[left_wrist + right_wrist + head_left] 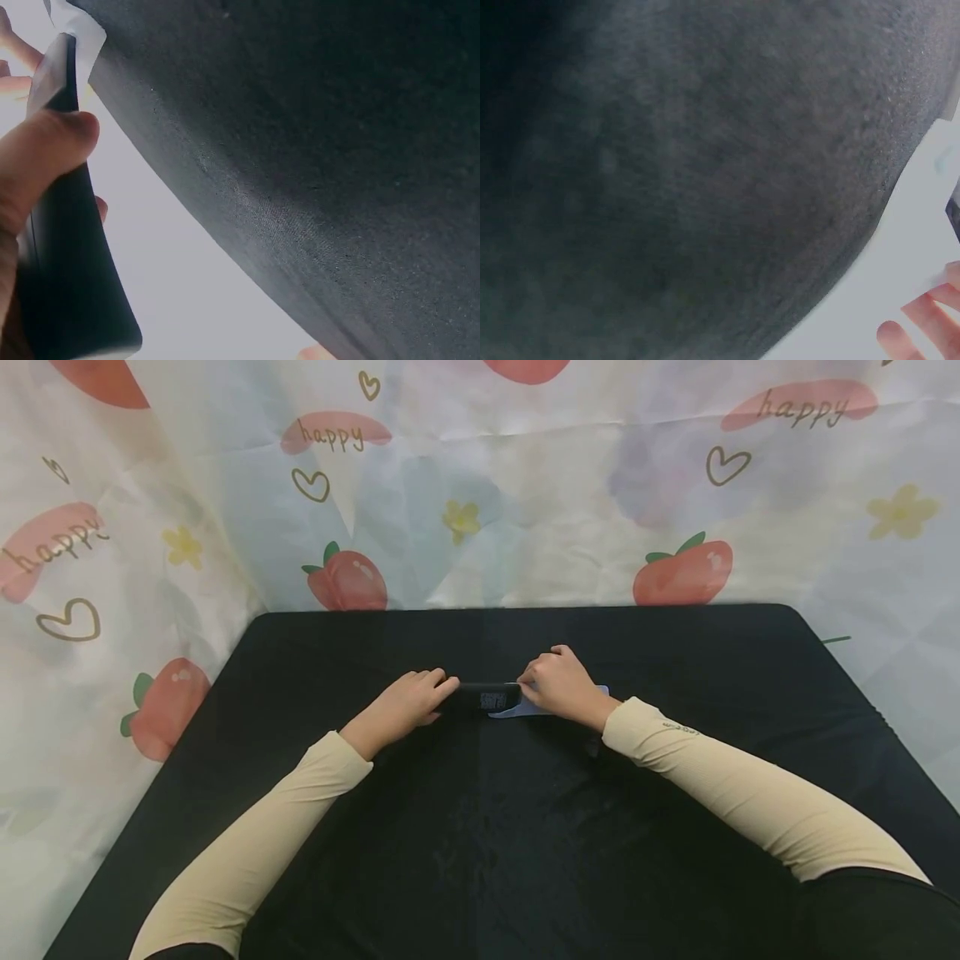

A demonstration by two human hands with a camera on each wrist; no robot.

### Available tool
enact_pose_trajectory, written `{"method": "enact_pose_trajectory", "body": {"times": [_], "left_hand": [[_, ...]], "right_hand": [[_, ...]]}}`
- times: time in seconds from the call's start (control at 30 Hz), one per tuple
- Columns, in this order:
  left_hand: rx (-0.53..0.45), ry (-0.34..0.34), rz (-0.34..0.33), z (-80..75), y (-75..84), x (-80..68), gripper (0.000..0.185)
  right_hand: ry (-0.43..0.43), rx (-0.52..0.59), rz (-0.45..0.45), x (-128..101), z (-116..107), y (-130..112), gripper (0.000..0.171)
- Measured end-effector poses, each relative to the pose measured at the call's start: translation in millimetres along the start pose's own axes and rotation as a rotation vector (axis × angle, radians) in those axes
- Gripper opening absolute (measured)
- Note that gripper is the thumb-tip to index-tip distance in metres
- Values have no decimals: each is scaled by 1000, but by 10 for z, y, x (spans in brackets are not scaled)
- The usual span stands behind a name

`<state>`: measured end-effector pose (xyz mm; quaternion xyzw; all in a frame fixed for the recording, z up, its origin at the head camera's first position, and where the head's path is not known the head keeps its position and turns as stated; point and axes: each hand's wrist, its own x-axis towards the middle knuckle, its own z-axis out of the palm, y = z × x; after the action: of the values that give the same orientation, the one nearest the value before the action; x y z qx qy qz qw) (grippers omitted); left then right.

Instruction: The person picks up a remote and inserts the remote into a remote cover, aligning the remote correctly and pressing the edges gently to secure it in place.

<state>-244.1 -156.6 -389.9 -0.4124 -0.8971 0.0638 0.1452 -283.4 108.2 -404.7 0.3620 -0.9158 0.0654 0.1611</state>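
Observation:
A flat black object (489, 693) with a small printed label is held across the middle of the black table (480, 860). My left hand (408, 703) grips its left end; in the left wrist view the thumb (37, 157) presses on the black object (71, 262). My right hand (558, 685) curls round its right end, where a pale sheet (517, 712) lies under the object and the hand. The pale sheet (79, 26) shows at the object's far end. Only fingertips (922, 322) show in the right wrist view.
The black cloth covers the whole table, with rounded far corners (783, 610). A fabric backdrop (480, 485) printed with peaches, hearts and "happy" hangs behind and to both sides.

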Motion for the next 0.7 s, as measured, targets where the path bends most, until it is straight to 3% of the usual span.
{"method": "enact_pose_trajectory", "body": {"times": [0.33,0.6,0.7], "left_hand": [[-9,-16,-23,2,34,40,48],[29,-36,-146,-69,66,19,63],[19,5,-169,-109,67,1,65]], "right_hand": [[127,-65,-126,2,-33,-26,9],[231,-70,-196,-6,-88,-63,8],[237,-33,-213,-19,-164,-27,22]]}}
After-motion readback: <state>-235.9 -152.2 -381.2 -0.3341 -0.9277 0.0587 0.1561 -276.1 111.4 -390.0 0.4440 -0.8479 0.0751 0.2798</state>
